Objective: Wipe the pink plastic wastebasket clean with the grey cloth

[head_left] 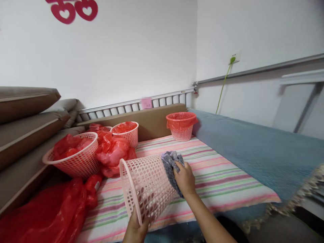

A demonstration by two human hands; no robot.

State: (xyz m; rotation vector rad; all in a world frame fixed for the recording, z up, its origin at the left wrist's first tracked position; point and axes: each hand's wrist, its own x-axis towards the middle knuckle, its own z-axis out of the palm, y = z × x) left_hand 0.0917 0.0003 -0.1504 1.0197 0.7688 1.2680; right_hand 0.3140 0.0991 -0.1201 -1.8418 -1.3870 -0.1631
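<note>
A pink perforated plastic basket [152,182] lies tilted on its side above the striped cloth [215,168], its rim facing left. My left hand [136,226] grips the rim at the lower front, with some fingers inside the basket. My right hand [185,179] is closed on a grey cloth [172,168] and presses it against the base end of the basket, at the right.
Baskets with red bags stand at the left [78,165] and back [133,136]; one red-lined basket [181,131] stands at the back right. Red plastic bags [50,212] lie at the left beside stacked cushions [20,135]. A blue cover [253,145] extends right.
</note>
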